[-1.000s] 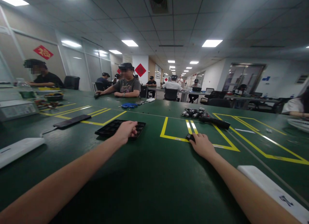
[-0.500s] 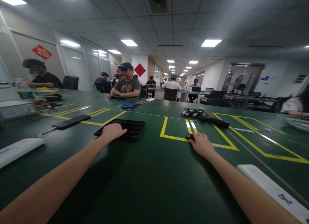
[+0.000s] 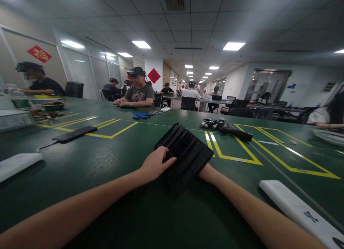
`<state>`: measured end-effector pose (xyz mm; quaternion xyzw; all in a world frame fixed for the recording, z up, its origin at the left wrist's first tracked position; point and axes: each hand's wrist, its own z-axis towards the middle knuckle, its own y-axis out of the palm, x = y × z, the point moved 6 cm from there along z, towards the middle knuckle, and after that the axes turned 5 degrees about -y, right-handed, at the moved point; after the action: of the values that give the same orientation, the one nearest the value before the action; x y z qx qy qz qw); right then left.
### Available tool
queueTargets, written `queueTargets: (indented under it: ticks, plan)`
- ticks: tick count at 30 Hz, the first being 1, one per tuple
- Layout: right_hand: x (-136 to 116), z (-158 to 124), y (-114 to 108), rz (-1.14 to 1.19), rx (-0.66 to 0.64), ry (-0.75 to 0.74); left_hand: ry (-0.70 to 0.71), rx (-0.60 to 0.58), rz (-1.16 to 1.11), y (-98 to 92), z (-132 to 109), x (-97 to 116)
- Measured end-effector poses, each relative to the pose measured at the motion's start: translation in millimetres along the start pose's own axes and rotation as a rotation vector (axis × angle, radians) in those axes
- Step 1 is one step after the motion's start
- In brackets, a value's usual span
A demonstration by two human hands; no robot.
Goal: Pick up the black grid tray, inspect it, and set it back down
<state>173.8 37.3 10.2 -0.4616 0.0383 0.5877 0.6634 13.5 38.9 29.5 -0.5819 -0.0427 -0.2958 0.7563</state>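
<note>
My left hand (image 3: 154,164) grips the near left edge of a black compartment tray (image 3: 185,154), thumb on top. The tray is lifted off the green table (image 3: 113,163) and tilted up towards me, showing its ribbed underside. It covers my right hand; only the right wrist and forearm (image 3: 215,179) show below the tray's right corner, so I cannot see those fingers.
Small metal parts (image 3: 213,124) and a black rod-shaped tool (image 3: 238,134) lie beyond the yellow floor-tape boxes. A white bar (image 3: 298,209) lies at right, another white bar (image 3: 16,163) at left, a dark flat device (image 3: 73,133) further left. Several seated people work at the table's far side.
My left hand has pulled the tray from the left towards the middle and tipped it up. It now hides my right hand, which lay on a small black item at the yellow tape.
</note>
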Motion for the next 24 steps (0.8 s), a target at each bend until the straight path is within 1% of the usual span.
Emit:
queueTargets:
  ticks: [2,5,7,10,12,15,17,18,20,21,22,23,24]
  plan:
    - [-7.6,-1.4,3.3,0.037,-0.049,-0.034,0.023,-0.029,-0.057,6.2,-5.7,5.1]
    - [-11.7,-3.8,2.7,0.044,-0.079,-0.014,0.014,-0.042,-0.136,10.6,-10.7,5.2]
    - [-12.9,-5.7,1.7,0.006,-0.096,-0.018,0.015,-0.055,-0.165,11.6,-13.1,6.1]
    - [-17.0,-9.0,4.5,-0.076,-0.178,-0.094,0.053,-0.087,-0.16,11.3,-16.0,11.4]
    - [-20.3,-10.8,7.9,-0.111,-0.238,-0.15,0.056,-0.11,-0.148,10.3,-15.4,13.4]
    - [-23.8,-10.9,11.4,-0.156,-0.283,-0.168,0.017,-0.164,-0.162,9.7,-9.0,11.2]
    - [-25.1,-9.9,11.7,-0.203,-0.284,-0.141,-0.055,-0.156,-0.269,6.8,-1.3,3.7]
    - [-25.0,-9.5,11.3,-0.224,-0.279,-0.113,-0.135,-0.117,-0.359,3.6,3.1,-4.5]
    - [-24.0,-9.4,9.5,-0.249,-0.262,-0.045,-0.351,0.004,-0.537,-3.4,9.3,-27.7]
    - [-23.2,-9.7,8.6,-0.248,-0.256,-0.012,-0.451,0.056,-0.594,-6.1,10.9,-39.8]
    - [-22.6,-10.3,7.8,-0.237,-0.252,0.014,-0.52,0.087,-0.622,-8.2,12.1,-49.8]
    - [-22.3,-10.9,7.1,-0.219,-0.248,0.032,-0.549,0.098,-0.623,-10.0,13.7,-57.1]
    - [-22.1,-11.3,6.6,-0.199,-0.245,0.042,-0.543,0.092,-0.615,-11.3,15.6,-61.5]
